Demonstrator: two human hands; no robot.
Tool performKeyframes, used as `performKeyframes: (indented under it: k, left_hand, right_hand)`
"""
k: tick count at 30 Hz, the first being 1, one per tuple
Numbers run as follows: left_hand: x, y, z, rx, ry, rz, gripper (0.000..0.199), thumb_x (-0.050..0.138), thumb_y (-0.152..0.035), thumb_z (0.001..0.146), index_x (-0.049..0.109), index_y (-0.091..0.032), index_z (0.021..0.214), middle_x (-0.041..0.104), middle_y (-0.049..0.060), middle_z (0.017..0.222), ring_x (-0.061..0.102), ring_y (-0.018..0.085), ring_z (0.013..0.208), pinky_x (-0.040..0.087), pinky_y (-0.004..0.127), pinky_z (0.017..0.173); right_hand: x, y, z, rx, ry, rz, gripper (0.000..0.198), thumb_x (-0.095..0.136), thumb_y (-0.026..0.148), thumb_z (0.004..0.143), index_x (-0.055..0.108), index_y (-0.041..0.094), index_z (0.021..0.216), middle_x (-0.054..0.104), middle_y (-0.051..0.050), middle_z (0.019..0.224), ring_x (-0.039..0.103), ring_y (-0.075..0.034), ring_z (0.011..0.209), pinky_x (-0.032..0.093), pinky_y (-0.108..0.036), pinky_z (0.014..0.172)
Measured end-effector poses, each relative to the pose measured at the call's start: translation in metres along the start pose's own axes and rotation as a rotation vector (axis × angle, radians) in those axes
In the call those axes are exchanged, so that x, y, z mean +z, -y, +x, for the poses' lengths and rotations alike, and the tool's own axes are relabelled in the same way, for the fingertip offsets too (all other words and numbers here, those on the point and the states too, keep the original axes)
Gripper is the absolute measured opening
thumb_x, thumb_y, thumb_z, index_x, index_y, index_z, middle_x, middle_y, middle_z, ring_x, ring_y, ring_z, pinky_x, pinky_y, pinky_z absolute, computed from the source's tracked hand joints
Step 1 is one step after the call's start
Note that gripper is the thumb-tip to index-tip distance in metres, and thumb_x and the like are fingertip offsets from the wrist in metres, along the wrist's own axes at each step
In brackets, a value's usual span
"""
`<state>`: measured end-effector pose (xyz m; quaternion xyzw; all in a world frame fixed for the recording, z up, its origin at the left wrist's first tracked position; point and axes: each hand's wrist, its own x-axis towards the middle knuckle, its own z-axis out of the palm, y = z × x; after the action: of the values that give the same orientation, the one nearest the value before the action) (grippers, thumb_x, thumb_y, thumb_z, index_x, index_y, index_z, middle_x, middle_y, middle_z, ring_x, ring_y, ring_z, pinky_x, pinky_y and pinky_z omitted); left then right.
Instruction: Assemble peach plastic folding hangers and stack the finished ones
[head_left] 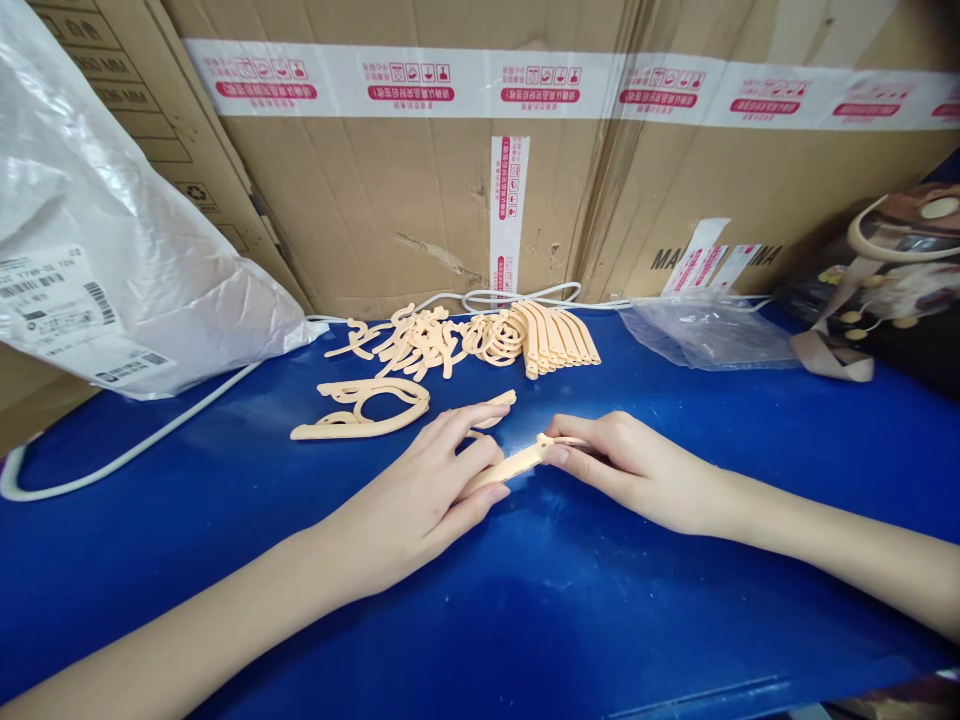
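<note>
Cream hanger arm [514, 464] was held centrally over the blue table [525, 610]: the left hand [424, 480] and the right hand [645, 472] each pinched it between thumb and fingers. Beyond lay a folding hanger [360, 431], then heaped hanger parts [553, 340], before a cardboard box [375, 210].

Glossy blue tabletop [675, 620], large cardboard boxes [360, 190] behind (red-printed white tape [480, 85] running across), pale light reflected.
</note>
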<state>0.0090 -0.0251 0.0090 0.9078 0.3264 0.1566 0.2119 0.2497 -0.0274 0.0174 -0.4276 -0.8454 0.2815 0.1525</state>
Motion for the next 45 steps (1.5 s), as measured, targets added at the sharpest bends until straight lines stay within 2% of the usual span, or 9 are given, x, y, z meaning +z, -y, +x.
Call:
performKeyframes:
  k: [5,9,13,17,26,36,41,45]
  left_hand:
    - [0.001,0.000,0.000,-0.003,-0.005,0.001,0.017,0.038,-0.031,0.098,0.051,-0.021,0.094,0.031,0.007,0.149,0.036,0.026,0.133,0.032,0.047,0.111]
    - [0.000,0.000,0.001,0.005,-0.011,0.003,0.017,0.039,-0.030,0.098,0.053,-0.021,0.095,0.033,0.006,0.148,0.037,0.026,0.133,0.033,0.046,0.111]
    - [-0.001,0.000,0.000,0.039,0.000,0.014,0.018,0.040,-0.029,0.098,0.052,-0.020,0.088,0.033,0.005,0.150,0.035,0.025,0.134,0.032,0.044,0.112]
    - [-0.001,0.000,0.000,0.048,0.009,0.012,0.018,0.040,-0.029,0.098,0.053,-0.021,0.089,0.034,0.004,0.150,0.034,0.024,0.135,0.031,0.043,0.112]
    - [-0.001,0.002,0.000,0.039,0.022,0.018,0.020,0.040,-0.031,0.098,0.055,-0.020,0.091,0.038,0.006,0.146,0.033,0.025,0.135,0.032,0.044,0.111]
    - [-0.002,0.002,-0.001,0.043,0.017,0.008,0.019,0.040,-0.030,0.098,0.056,-0.021,0.091,0.039,0.004,0.146,0.036,0.024,0.134,0.033,0.042,0.111]
    - [-0.001,0.004,-0.001,0.082,0.044,0.048,0.021,0.039,-0.030,0.099,0.058,-0.022,0.095,0.046,0.004,0.140,0.032,0.022,0.136,0.029,0.041,0.114]
    - [-0.001,0.004,-0.001,0.088,0.026,0.034,0.021,0.039,-0.029,0.099,0.059,-0.022,0.097,0.044,0.003,0.143,0.034,0.022,0.135,0.030,0.041,0.114]
  right_hand:
    - [-0.001,0.000,0.000,-0.004,0.006,0.062,0.035,0.034,0.043,0.100,0.050,0.019,0.080,0.052,0.003,0.069,0.048,-0.010,0.061,0.033,-0.024,0.059]
    - [-0.001,0.000,0.000,-0.012,0.017,0.021,0.036,0.032,0.041,0.100,0.050,0.018,0.080,0.054,0.002,0.070,0.050,-0.010,0.061,0.034,-0.024,0.059]
    - [0.003,0.000,-0.003,0.005,0.036,-0.170,0.034,0.030,0.041,0.101,0.048,0.019,0.082,0.053,0.003,0.062,0.047,-0.011,0.051,0.029,-0.024,0.051]
    - [0.008,-0.002,-0.005,-0.033,-0.009,-0.325,0.033,0.028,0.039,0.101,0.047,0.019,0.083,0.054,0.002,0.059,0.049,-0.012,0.047,0.024,-0.024,0.047]
    - [0.014,-0.010,-0.004,-0.209,-0.125,-0.681,0.043,0.017,0.041,0.103,0.047,0.018,0.082,0.059,0.000,0.063,0.046,-0.010,0.040,0.014,-0.027,0.044]
    - [0.011,-0.010,-0.003,-0.403,-0.290,-0.895,0.037,0.027,0.031,0.102,0.051,0.017,0.077,0.054,0.000,0.060,0.046,-0.010,0.044,0.021,-0.029,0.046]
    - [0.010,-0.008,-0.004,-0.454,-0.351,-0.984,0.038,0.031,0.031,0.101,0.054,0.017,0.075,0.054,0.000,0.061,0.045,-0.011,0.047,0.025,-0.029,0.051]
    - [0.010,-0.007,-0.004,-0.465,-0.356,-0.976,0.038,0.032,0.033,0.101,0.055,0.017,0.075,0.055,-0.001,0.062,0.043,-0.011,0.048,0.026,-0.029,0.053]
